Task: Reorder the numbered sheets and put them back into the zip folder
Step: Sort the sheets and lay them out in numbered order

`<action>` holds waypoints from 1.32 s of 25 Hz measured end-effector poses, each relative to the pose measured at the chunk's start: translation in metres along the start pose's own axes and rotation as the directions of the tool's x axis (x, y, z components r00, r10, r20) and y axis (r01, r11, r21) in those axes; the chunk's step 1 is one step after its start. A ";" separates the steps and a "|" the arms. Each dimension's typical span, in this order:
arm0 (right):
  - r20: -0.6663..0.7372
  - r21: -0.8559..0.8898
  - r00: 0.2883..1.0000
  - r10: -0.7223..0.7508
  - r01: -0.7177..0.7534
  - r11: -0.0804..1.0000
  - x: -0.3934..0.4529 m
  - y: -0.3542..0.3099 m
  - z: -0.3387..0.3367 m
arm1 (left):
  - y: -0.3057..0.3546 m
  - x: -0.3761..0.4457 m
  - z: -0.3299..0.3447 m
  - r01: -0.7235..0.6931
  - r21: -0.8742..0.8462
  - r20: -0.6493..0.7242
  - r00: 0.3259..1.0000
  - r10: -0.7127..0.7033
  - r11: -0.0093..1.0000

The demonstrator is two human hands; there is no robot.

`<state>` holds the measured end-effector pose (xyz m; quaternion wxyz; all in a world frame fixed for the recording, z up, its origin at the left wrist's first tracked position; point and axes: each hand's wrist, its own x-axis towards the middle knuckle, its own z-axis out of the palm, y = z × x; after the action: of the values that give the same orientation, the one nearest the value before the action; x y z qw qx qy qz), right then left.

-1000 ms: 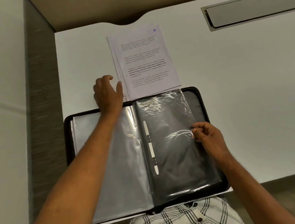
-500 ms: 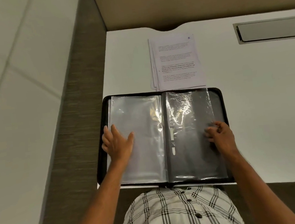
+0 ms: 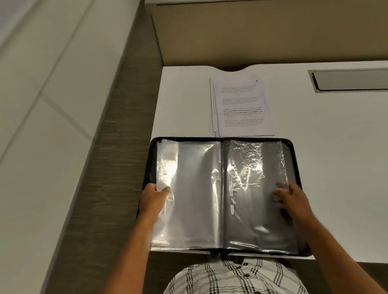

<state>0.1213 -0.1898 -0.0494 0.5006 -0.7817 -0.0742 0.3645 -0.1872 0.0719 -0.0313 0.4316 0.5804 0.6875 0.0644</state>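
The black zip folder (image 3: pixel 292 152) lies open at the desk's front edge, its clear plastic sleeves (image 3: pixel 194 195) spread across both halves. A stack of printed sheets (image 3: pixel 241 106) lies just beyond the folder's top edge, with a blue mark at its top right corner. My left hand (image 3: pixel 154 199) grips the left edge of the left-hand sleeves, thumb on top. My right hand (image 3: pixel 292 199) rests on the right-hand sleeve near its outer edge, with its blurred fingers pointing left.
A grey cable flap (image 3: pixel 360 80) is set into the white desk (image 3: pixel 349 164) at the right. A beige partition (image 3: pixel 271 27) closes the back, with office chairs beyond it. A panelled wall runs along the left. The folder overhangs the desk's front edge above my checked shirt.
My left hand came back from the folder's top edge near the sheets to the left edge of the sleeves. My right hand stayed at the right sleeve's edge. The view tilted up.
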 end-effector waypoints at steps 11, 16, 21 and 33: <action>0.075 0.136 0.994 0.085 -0.095 0.986 0.006 0.004 -0.017 | 0.063 -0.070 -0.011 0.236 -0.607 0.578 0.787 0.217 0.759; 0.141 0.156 0.984 0.111 -0.133 0.979 0.011 0.003 -0.026 | 0.098 -0.107 0.036 0.240 -0.617 0.609 0.749 0.262 0.749; 0.178 0.176 0.978 0.112 -0.143 0.974 0.010 0.003 -0.035 | 0.121 -0.136 0.097 0.079 -0.551 0.520 0.811 0.269 0.831; 0.013 0.059 0.999 0.033 -0.033 0.998 -0.017 0.016 -0.055 | 0.090 -0.150 0.173 -0.520 0.355 0.372 0.841 0.392 0.777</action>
<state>0.1400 -0.2460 -0.0415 0.5171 -0.7654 -0.0535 0.3795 -0.0116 -0.0988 -0.0078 0.3509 0.8163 0.4532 -0.0720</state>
